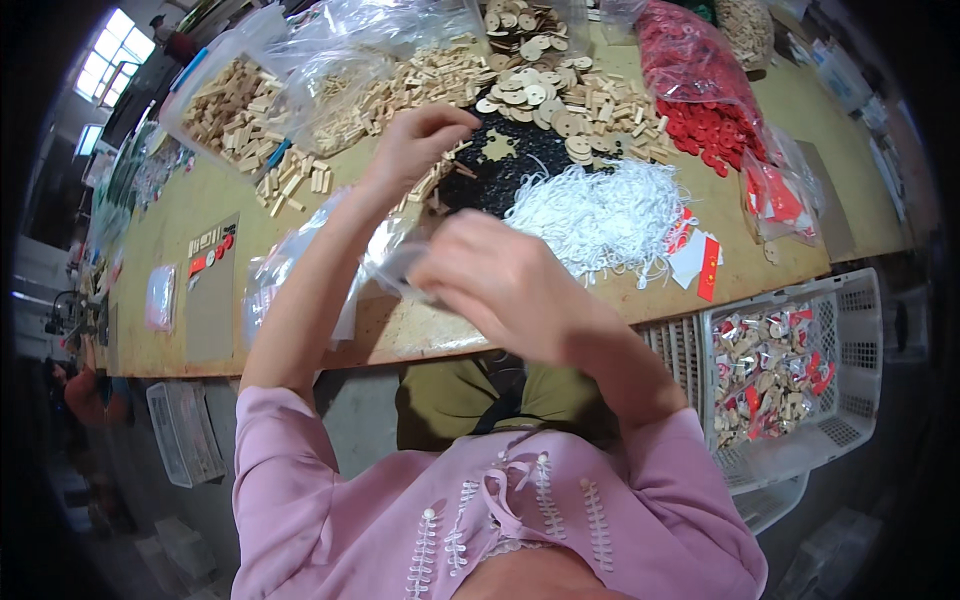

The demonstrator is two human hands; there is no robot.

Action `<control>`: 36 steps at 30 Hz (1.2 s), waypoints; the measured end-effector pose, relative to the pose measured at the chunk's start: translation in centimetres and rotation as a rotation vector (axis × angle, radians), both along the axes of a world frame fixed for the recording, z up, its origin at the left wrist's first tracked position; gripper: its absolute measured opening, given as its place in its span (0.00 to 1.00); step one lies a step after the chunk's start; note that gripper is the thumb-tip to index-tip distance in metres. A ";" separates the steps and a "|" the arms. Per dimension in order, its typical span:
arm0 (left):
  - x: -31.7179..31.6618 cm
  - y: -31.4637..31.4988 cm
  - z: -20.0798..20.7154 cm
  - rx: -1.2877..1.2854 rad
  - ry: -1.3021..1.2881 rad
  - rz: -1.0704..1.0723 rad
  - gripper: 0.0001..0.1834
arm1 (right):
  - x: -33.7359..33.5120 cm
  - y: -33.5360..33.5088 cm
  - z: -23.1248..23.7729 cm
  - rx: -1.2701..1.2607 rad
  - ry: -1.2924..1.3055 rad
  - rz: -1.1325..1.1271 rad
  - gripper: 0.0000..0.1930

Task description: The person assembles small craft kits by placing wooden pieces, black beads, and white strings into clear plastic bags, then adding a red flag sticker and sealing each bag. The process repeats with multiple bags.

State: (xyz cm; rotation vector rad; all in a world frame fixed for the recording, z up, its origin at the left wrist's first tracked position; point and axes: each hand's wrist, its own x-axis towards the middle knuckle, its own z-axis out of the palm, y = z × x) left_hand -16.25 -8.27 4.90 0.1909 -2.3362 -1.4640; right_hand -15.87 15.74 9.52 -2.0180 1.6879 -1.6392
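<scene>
My left hand (422, 148) reaches over the heaps on the table, its fingers drawn together at the edge of a pile of small black parts (510, 165). Whatever those fingers may hold is hidden. Closer to my body, my right hand (505, 285) is curled and slightly blurred, gripping a clear plastic bag (395, 262). Short wooden sticks (425, 80) and round wooden discs (525, 95) lie beyond the left hand. A tangled heap of white strings (595, 215) spreads right of the black parts, with small red flags (709, 268) beside it.
A clear bin of wooden pieces (235, 110) stands at the far left. Red discs spill from a large bag (700, 75) at the back right. A white plastic crate (850, 380) with filled packets sits below the table's right edge. Flat clear bags (262, 300) lie near my left forearm.
</scene>
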 end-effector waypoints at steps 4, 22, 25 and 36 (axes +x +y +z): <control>-6.7 4.8 -1.9 -0.451 0.030 -0.088 0.11 | 0.6 6.9 -1.4 0.129 -0.016 -0.130 0.08; -6.4 10.3 2.3 0.204 0.126 -0.331 0.08 | -5.1 16.0 -1.2 0.314 -0.056 -0.545 0.04; -2.0 14.8 5.1 0.031 0.080 -0.430 0.06 | -5.7 15.5 -0.9 0.331 -0.058 -0.556 0.04; -15.5 12.6 -1.9 -0.532 0.105 -0.354 0.15 | -5.5 17.0 -1.2 0.308 -0.051 -0.604 0.04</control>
